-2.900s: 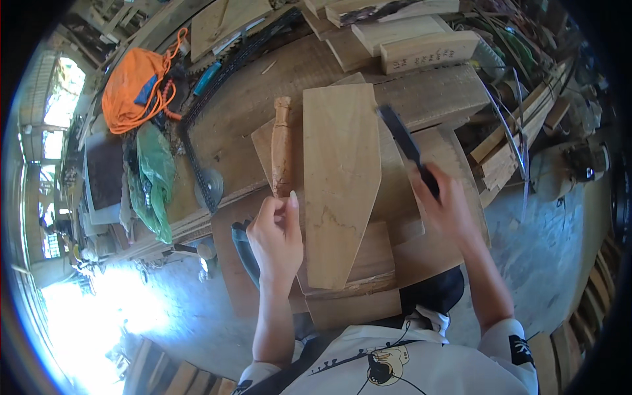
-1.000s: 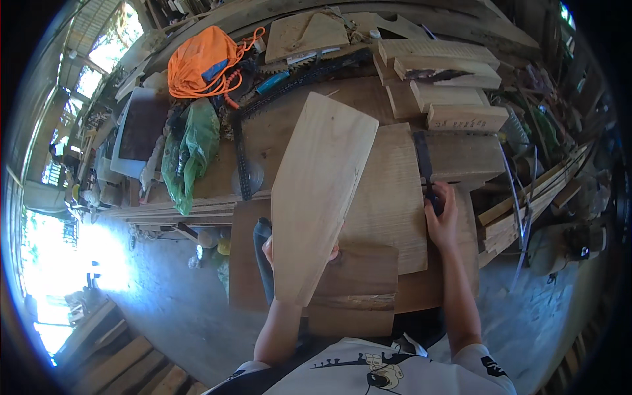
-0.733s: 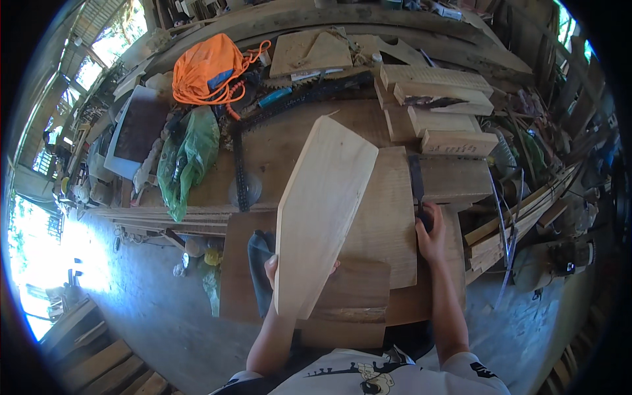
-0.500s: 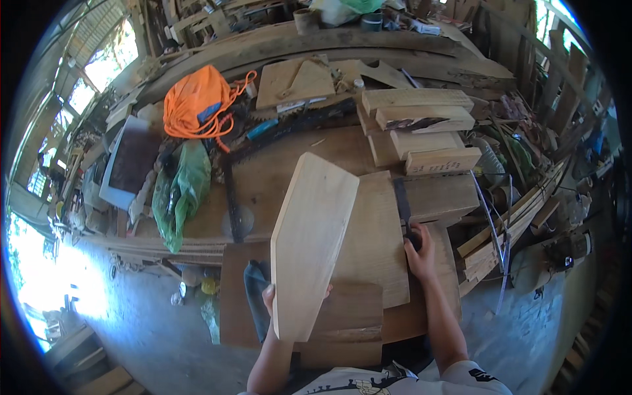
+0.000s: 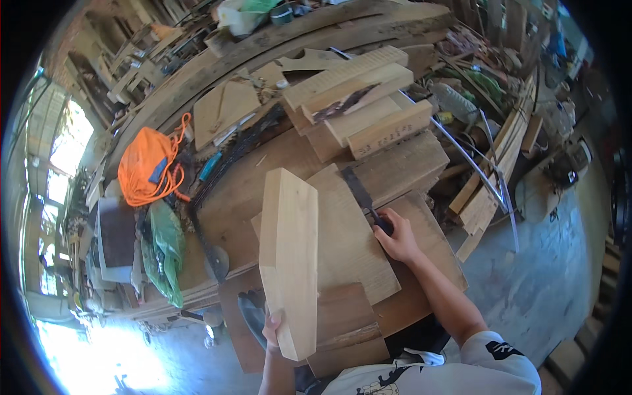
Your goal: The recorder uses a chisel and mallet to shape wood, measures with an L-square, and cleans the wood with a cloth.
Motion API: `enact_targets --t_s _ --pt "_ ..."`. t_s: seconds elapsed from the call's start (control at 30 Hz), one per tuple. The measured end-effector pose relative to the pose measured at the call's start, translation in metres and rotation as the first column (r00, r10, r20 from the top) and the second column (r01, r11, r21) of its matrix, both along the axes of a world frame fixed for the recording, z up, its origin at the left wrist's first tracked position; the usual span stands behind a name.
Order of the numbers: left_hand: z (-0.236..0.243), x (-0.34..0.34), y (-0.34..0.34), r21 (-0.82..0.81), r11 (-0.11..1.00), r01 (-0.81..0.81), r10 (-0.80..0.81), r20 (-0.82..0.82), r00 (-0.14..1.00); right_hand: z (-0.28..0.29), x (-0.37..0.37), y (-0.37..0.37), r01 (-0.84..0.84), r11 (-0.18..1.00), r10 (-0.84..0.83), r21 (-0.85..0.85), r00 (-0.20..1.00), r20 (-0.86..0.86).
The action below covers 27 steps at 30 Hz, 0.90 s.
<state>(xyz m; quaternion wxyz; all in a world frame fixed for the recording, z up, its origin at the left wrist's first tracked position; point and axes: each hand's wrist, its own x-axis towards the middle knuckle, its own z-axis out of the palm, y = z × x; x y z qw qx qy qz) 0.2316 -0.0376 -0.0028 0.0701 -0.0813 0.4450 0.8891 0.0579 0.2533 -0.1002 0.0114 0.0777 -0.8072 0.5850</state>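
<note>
Head view: since half a second ago, the pale board [image 5: 289, 263] has rolled about its length, so its broad face looks narrower and more of its thickness shows. The bench behind now slants differently in view. The board is held raised, near upright, in front of the wider board [image 5: 352, 230] on the bench. The left hand [image 5: 272, 327] still grips its lower end; the thumb side shows, while the other fingers are mostly hidden behind the wood. The right hand [image 5: 397, 237] keeps its fingers curled around the black handle of a flat-bladed tool [image 5: 356, 189], covering part of that handle. Whether the blade touches the wood under it is hard to tell. The lower edge cuts off the left forearm, and glare washes out the lower left. Counted: two hands, one raised board, one tool, four pale blocks [image 5: 390, 130] clustered at the back of the bench, one orange bundle [image 5: 141, 164], and one green plastic bag [image 5: 164, 247] just beside that bundle.
</note>
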Motion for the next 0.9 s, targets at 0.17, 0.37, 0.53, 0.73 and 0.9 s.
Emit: enact_targets --t_s 0.17,0.37,0.53,0.73,0.9 --pt "0.026 -0.042 0.012 -0.212 0.971 -0.107 0.079 -0.137 0.987 0.001 -0.001 -0.002 0.005 0.999 -0.006 -0.043 1.0 -0.012" --pt "0.062 -0.113 0.002 -0.539 0.825 -0.17 -0.001 -0.302 0.953 0.006 -0.001 0.001 0.005 0.999 -0.003 -0.044 0.999 0.048" --pt "0.07 -0.164 -0.03 -0.763 0.431 -0.482 0.008 -0.53 0.848 0.01 -0.002 -0.001 -0.001 0.999 0.005 -0.053 0.997 0.075" --pt "0.058 -0.244 -0.088 -0.823 0.164 -0.544 0.117 -0.531 0.839 0.007 -0.003 -0.002 -0.001 1.0 0.002 -0.01 0.996 0.086" --pt "0.038 -0.298 -0.129 -0.793 -0.36 -0.492 0.093 -0.555 0.827 0.004 -0.002 -0.002 -0.004 1.0 0.005 -0.02 0.997 0.071"
